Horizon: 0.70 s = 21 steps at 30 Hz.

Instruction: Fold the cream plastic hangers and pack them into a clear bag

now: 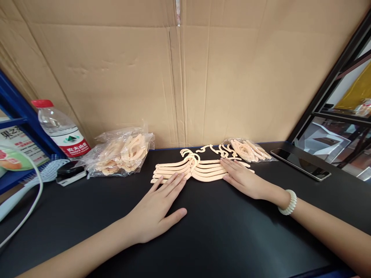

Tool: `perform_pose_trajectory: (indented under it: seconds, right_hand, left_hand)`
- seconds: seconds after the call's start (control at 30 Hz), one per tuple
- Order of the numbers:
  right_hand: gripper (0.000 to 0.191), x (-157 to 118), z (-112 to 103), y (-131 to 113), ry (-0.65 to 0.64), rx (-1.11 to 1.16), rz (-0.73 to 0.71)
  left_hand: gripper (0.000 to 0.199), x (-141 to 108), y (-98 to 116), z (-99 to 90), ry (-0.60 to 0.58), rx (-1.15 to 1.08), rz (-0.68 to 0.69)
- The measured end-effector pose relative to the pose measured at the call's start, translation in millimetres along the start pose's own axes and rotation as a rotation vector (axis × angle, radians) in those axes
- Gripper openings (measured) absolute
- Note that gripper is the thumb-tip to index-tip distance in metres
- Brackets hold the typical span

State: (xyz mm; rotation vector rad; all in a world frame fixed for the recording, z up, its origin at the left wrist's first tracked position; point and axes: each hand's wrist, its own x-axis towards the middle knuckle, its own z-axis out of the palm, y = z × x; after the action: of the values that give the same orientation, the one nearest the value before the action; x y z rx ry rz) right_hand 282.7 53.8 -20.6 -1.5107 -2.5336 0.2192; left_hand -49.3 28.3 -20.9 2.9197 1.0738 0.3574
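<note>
Several small beige clothes hangers [207, 170] lie fanned in a stack on the black table [203, 235], their hooks gathered at the back. My left hand [158, 208] is flat, thumb spread, fingertips resting on the front of the stack's left half. On the right arms of the hangers, my right hand [242, 177] lies with fingers stretched out, covering part of them. Behind the stack are loose beige hook pieces [211, 148]. A clear bag of beige hanger parts [127, 152] sits to the left, and another bag of parts [249, 150] to the right.
A water bottle [62, 129] with a red cap stands at the back left, near a hairbrush [43, 175] and a small black object [69, 172]. A white cable [39, 189] curves at far left. A phone [300, 164] lies at right. Cardboard [130, 77] walls the back.
</note>
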Motion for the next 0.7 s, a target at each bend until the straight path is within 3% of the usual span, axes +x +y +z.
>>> perform_pose_trajectory:
  seconds: [0.23, 0.43, 0.7]
  right_hand:
    - [0.069, -1.0, -1.9, 8.3, 0.015, 0.020, -0.014]
    - [0.070, -1.7, 0.0, 21.0, 0.025, 0.013, -0.038]
    - [0.073, -1.6, -3.9, 18.3, 0.010, 0.002, -0.018]
  left_hand:
    - [0.067, 0.0, -3.3, -2.1, -0.043, -0.009, -0.009]
    - [0.064, 3.2, -3.0, -14.2, -0.160, 0.015, -0.061]
    - [0.066, 7.5, -37.3, -13.2, -0.057, 0.086, -0.150]
